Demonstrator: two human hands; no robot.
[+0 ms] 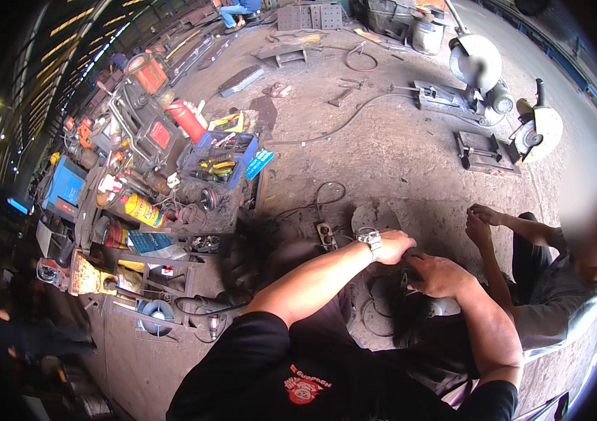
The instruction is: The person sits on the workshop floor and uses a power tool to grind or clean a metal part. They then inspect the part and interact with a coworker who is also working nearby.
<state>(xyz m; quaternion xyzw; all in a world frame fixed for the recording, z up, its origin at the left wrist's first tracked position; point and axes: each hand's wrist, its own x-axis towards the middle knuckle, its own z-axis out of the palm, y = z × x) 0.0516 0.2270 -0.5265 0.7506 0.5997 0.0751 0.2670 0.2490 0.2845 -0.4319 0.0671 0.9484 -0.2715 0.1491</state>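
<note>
My left hand (392,247), with a metal watch (369,241) on its wrist, is closed in front of my lap. Close beside it is my right hand (441,275), its fingers curled in toward the left one. Whatever they hold between them is dark, small and mostly covered by the fingers, so I cannot make it out. Just beyond my hands, a round flat metal plate (374,216) lies partly in shadow on the floor. A socket block (326,236) with a cable is to the left of that plate.
At right sits a co-worker (558,302), hands together. Two cut-off saws (477,67) (538,130) stand at far right. A cluttered workbench (214,219) on the left carries a blue tool bin (231,158), a yellow can (142,209) and a red bottle (186,121). Cables cross the concrete floor.
</note>
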